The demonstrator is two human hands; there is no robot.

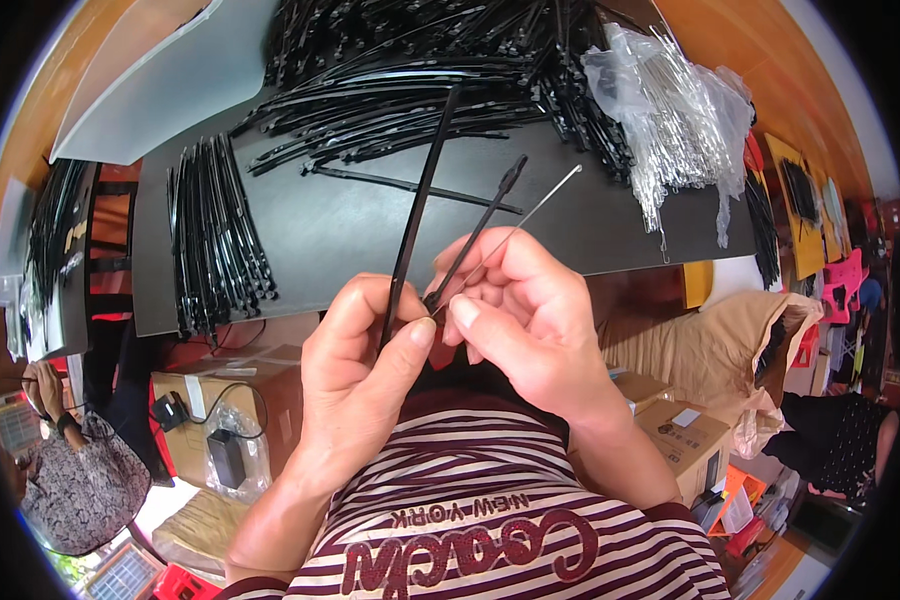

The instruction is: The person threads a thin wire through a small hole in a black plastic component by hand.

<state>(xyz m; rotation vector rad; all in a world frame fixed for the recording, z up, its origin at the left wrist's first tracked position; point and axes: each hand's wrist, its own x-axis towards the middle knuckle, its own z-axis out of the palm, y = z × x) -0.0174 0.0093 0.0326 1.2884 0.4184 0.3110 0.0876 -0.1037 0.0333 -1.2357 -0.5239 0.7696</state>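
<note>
Above the near edge of the table, my two hands meet, fingertips close together. My left hand (pixel 365 350) pinches a long, narrow black strip (pixel 417 210) that slants up toward the table. A thin metal wire (pixel 530 217) with a small loop at its end is pinched by my right hand (pixel 535 325). Beside the wire a thinner black length with a wider tip (pixel 492 206) rises from between the fingers; whether it belongs to the long strip I cannot tell. The wire's lower end reaches the left fingertips, where fingers partly hide the contact.
Loose black strips (pixel 400 105) are heaped across the dark table (pixel 315 250), with a neat row of strips (pixel 215 235) at left. Metal wires (pixel 675 125) lie in clear plastic at right. Cardboard boxes (pixel 255 385) flank me below. Another person's hand (pixel 45 390) shows at far left.
</note>
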